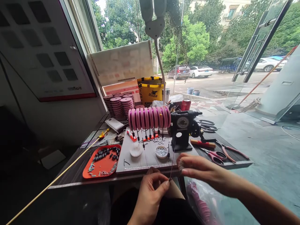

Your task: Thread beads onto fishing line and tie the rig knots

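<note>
The left hand (150,190) pinches a thin line (172,159) at the near tabletop (70,175) edge; the right hand (199,170), fingers curled, seems to hold its upper part. The fine line could slip free or snag the small bowl (161,152) just beyond.

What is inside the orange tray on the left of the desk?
The orange tray holds many small dark tube-like pieces, spread mostly along its far side, and a few pale ones near its front edge. Too small to say what they are. Nothing covers them.
</note>
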Tool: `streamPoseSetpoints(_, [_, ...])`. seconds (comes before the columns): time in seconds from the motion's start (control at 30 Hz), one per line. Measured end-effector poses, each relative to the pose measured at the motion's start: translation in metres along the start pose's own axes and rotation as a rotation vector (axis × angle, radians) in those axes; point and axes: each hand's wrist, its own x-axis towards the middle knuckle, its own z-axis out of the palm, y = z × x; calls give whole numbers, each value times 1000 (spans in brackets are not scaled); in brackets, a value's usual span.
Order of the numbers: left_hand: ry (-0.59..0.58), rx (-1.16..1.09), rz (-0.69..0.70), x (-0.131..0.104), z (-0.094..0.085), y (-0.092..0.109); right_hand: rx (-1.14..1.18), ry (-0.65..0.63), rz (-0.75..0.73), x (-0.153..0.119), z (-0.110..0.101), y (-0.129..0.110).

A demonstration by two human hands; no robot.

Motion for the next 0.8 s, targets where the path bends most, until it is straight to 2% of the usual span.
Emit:
streamPoseSetpoints(0.13, [-13, -5, -13, 2, 1, -7, 463, -76, 149, 15, -10, -2])
streamPoseSetpoints(0.2, [19, -24, -44, 2, 1, -9, 574, -22, 135, 27, -5, 0])
streamPoseSetpoints(0.23, [34, -34, -54, 2, 1, -10, 541, 21, 103, 33, -2, 1])
streamPoseSetpoints(0.3, [53, -43, -32, 2, 2, -9, 332, 80, 22, 44, 7, 3])
streamPoseSetpoints(0.4, [59, 48, 70, -1, 3, -4, -32, 43, -68, 53, 16, 1])
streamPoseSetpoints(0.5, [50, 312, 222, -4, 4, 1, -206, -3, -69, 56, 19, -5])
streamPoseSetpoints(0.57, [20, 477, 380, -5, 5, 2, -299, -33, -55, 60, 18, -8])
streamPoseSetpoints(0.67, [-63, 564, 561, -5, 5, 5, -374, -92, -34, 67, 15, -13])
streamPoseSetpoints(0.73, [-99, 517, 527, -4, 5, 7, -390, -112, -32, 69, 13, -16])
streamPoseSetpoints(0.8, [-90, 368, 370, -2, 5, 10, -388, -89, -42, 63, 13, -18])
